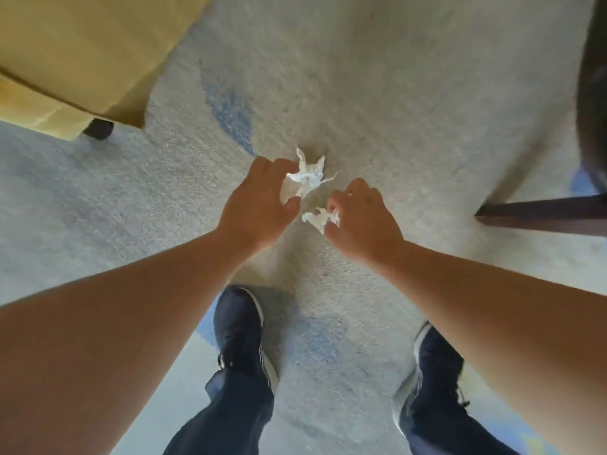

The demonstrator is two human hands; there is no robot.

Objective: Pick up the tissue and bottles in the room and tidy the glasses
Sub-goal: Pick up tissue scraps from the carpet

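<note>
Left grip: my left grip (259,200), just left of frame centre, has its fingers and thumb curled round the larger tissue (307,177) and is closed on it.
Right grip: my right grip (363,215), just right of centre, pinches the smaller tissue (320,219) between thumb and fingertips.
Where the tissues are: both sit at the middle of the frame, near each other but apart, over the pale rug (394,110). I cannot tell whether either one touches the pile.
Weight: I judge them next to weightless, so one grip each is plenty.
Stiffness: they are soft, crumpled paper. The larger wad has loose corners sticking out toward the top of the frame, and it will squash rather than push back.
Fragility: the sheet looks thin, so I expect a corner to tear if I tug on it alone.
Where to hold: I would take the dense crumpled middle, not the flaring points. The smaller piece looks caught near one edge, and I would gather more of it into the palm.
Slip risk: paper is not slippery, but it is light enough to drop out of loose fingers unnoticed.
Surroundings: a yellow sofa (75,57) is at upper left, a dark table leg (538,213) at the right edge, and shoes (239,330) in the lower part of the frame.
</note>
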